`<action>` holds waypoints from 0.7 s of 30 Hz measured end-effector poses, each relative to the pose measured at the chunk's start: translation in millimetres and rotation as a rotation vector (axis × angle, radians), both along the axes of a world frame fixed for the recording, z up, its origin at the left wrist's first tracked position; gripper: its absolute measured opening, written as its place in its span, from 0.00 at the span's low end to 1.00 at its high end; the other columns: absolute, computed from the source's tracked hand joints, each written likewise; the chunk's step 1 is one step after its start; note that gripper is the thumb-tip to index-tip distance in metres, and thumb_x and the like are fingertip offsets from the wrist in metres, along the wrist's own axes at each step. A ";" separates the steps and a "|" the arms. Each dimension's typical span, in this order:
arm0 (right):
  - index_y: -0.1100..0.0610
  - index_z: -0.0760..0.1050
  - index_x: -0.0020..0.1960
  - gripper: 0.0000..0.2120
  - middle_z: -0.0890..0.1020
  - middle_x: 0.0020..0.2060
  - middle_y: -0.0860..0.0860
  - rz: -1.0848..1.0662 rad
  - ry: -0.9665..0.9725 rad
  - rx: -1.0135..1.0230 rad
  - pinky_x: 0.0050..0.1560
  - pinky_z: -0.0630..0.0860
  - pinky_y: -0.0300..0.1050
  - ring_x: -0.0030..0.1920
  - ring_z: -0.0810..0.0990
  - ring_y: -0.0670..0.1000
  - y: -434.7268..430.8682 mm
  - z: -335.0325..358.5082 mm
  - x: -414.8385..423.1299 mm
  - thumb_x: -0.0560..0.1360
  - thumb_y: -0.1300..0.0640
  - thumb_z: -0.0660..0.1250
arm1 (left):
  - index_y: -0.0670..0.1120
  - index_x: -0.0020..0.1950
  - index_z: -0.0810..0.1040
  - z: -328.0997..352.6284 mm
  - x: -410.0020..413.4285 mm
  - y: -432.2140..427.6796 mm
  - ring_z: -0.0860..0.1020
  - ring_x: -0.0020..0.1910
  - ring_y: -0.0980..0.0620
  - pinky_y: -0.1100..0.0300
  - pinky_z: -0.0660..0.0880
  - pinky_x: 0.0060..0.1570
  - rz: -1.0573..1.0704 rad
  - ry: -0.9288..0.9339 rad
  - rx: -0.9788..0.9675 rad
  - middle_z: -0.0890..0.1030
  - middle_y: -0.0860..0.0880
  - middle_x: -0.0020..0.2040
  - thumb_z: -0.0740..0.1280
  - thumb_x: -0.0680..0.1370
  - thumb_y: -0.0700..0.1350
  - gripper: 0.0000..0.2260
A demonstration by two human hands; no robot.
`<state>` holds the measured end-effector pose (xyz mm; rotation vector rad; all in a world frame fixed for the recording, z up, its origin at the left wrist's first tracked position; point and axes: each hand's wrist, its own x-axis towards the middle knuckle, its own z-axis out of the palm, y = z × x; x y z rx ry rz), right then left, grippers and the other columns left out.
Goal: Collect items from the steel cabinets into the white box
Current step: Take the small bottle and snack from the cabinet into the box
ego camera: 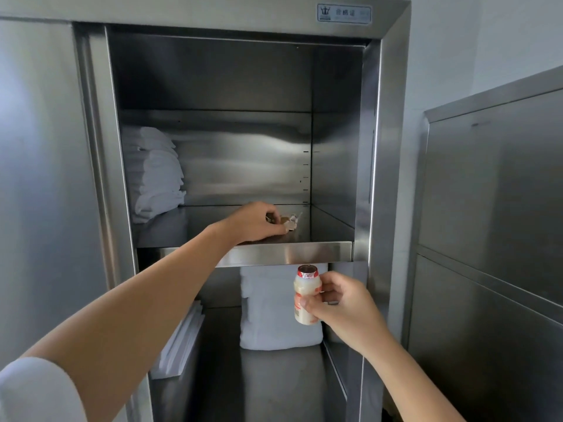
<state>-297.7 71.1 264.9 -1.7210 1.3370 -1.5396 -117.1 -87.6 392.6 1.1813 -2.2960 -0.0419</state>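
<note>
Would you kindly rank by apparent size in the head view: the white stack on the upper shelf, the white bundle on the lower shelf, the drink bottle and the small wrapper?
Largest: white bundle and white stack, alike, so unranked.
Then: drink bottle, in the right hand.
Smallest: small wrapper, partly hidden by the left hand.

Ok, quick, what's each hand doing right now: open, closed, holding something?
The left hand grips a small wrapped packet on the cabinet shelf.
The right hand holds a small drink bottle with a red cap.

light: soft, even | glare: shelf lip (286, 252) | edges: wide-angle bowing, soft
</note>
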 end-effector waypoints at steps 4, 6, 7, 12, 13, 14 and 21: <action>0.53 0.83 0.48 0.09 0.87 0.43 0.47 -0.002 0.010 -0.011 0.45 0.82 0.41 0.44 0.85 0.46 5.5 -1.8 -0.3 0.70 0.59 0.79 | 0.51 0.52 0.81 3.6 3.6 15.7 0.78 0.46 0.55 0.60 0.75 0.44 0.002 -0.014 -0.046 0.82 0.55 0.49 0.72 0.72 0.60 0.16; 0.52 0.83 0.48 0.10 0.87 0.43 0.47 -0.010 0.024 -0.013 0.47 0.82 0.42 0.45 0.85 0.46 8.6 -3.4 -1.5 0.70 0.58 0.79 | 0.52 0.56 0.80 1.6 5.9 24.2 0.78 0.48 0.54 0.59 0.74 0.45 0.024 -0.075 -0.049 0.81 0.55 0.51 0.69 0.73 0.63 0.19; 0.52 0.83 0.48 0.10 0.87 0.43 0.47 -0.014 0.028 -0.010 0.48 0.82 0.42 0.45 0.85 0.46 10.6 -4.3 -2.7 0.70 0.58 0.79 | 0.52 0.58 0.79 -0.8 6.3 28.6 0.77 0.48 0.53 0.58 0.73 0.46 0.035 -0.108 -0.051 0.80 0.55 0.52 0.66 0.74 0.65 0.21; 0.53 0.83 0.49 0.10 0.87 0.43 0.48 -0.017 0.027 0.003 0.50 0.83 0.46 0.46 0.86 0.48 22.4 -7.1 -7.9 0.69 0.58 0.80 | 0.52 0.54 0.81 -21.5 13.4 45.9 0.76 0.48 0.51 0.53 0.75 0.50 0.025 -0.077 -0.144 0.79 0.53 0.50 0.62 0.74 0.68 0.23; 0.53 0.83 0.49 0.10 0.87 0.44 0.47 -0.019 0.027 0.006 0.50 0.83 0.46 0.46 0.86 0.47 24.8 -7.5 -8.6 0.69 0.58 0.80 | 0.52 0.54 0.81 -24.1 16.1 50.6 0.76 0.48 0.53 0.53 0.75 0.49 0.018 -0.049 -0.185 0.79 0.55 0.49 0.63 0.73 0.69 0.23; 0.52 0.83 0.49 0.11 0.87 0.44 0.47 -0.015 0.029 0.008 0.50 0.83 0.46 0.46 0.85 0.47 27.0 -8.1 -9.4 0.69 0.57 0.80 | 0.53 0.54 0.82 -26.0 18.8 55.1 0.76 0.47 0.54 0.54 0.75 0.48 0.007 -0.018 -0.224 0.80 0.56 0.49 0.63 0.72 0.69 0.24; 0.49 0.82 0.50 0.11 0.87 0.45 0.43 0.011 0.053 0.014 0.52 0.83 0.48 0.47 0.85 0.45 41.5 -14.9 -14.5 0.69 0.54 0.80 | 0.55 0.66 0.75 -32.8 23.2 78.0 0.75 0.57 0.54 0.57 0.74 0.57 0.009 -0.035 -0.242 0.74 0.57 0.62 0.70 0.70 0.60 0.26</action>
